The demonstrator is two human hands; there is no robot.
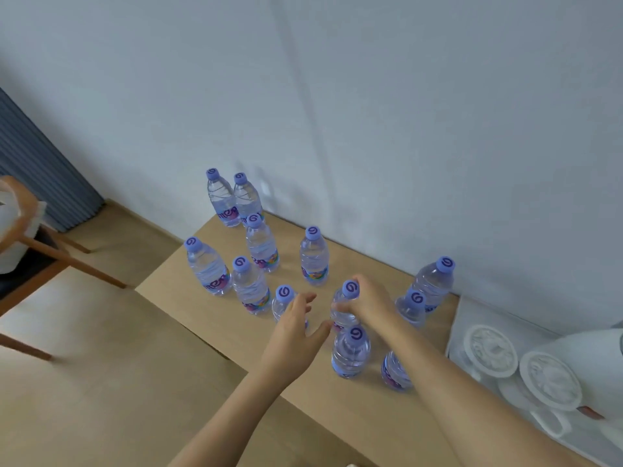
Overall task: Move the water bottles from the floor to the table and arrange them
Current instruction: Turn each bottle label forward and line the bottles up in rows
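Observation:
Several clear water bottles with purple caps stand upright on the light wooden table (pixel 175 291) against the wall. My right hand (pixel 371 303) grips the neck of one bottle (pixel 345 308) near the table's middle, just under its cap. My left hand (pixel 296 328) is spread, its fingers straight, right beside another bottle (pixel 282 303); whether it touches is unclear. A further bottle (pixel 350 353) stands just in front of the held one. Partly hidden under my right forearm is another bottle (pixel 394 370).
A white tray (pixel 465 318) at the table's right end carries upturned white cups (pixel 490 350) and a white kettle (pixel 593 355). A wooden chair (pixel 40 254) stands on the floor to the left. The wall runs close behind the table.

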